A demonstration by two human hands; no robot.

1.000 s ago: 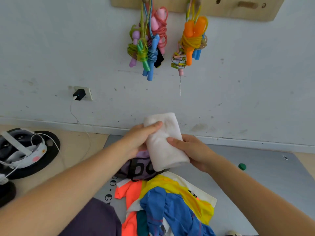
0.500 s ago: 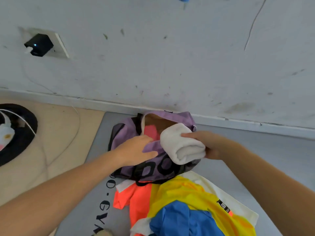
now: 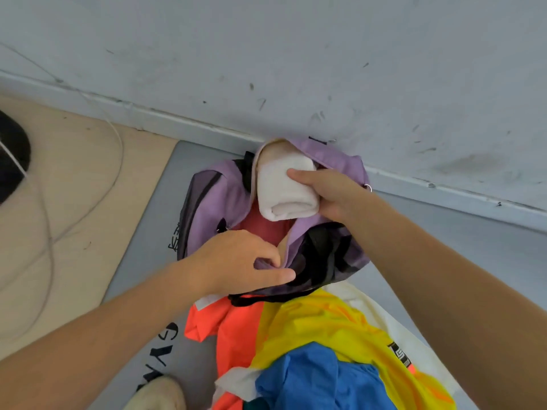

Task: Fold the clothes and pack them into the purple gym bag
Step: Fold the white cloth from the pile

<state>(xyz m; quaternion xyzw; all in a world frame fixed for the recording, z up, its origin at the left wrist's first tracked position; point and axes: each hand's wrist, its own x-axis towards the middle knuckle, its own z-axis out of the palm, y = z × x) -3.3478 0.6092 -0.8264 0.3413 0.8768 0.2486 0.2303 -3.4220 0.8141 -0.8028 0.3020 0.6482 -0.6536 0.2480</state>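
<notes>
purple gym bag (image 3: 213, 202) lies open by the wall. right hand (image 3: 334, 193) grips a rolled white towel (image 3: 284, 190) in its mouth; left hand (image 3: 236, 258) pinches the near rim.

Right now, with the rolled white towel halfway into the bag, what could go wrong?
1. The right hand grips the white towel by one side only, so the roll may loosen as it goes in.
2. The left hand pinches just the near edge of the purple gym bag; if that slips, the opening could sag onto the towel.
3. A red item already lies inside and may bunch under the towel.
</notes>
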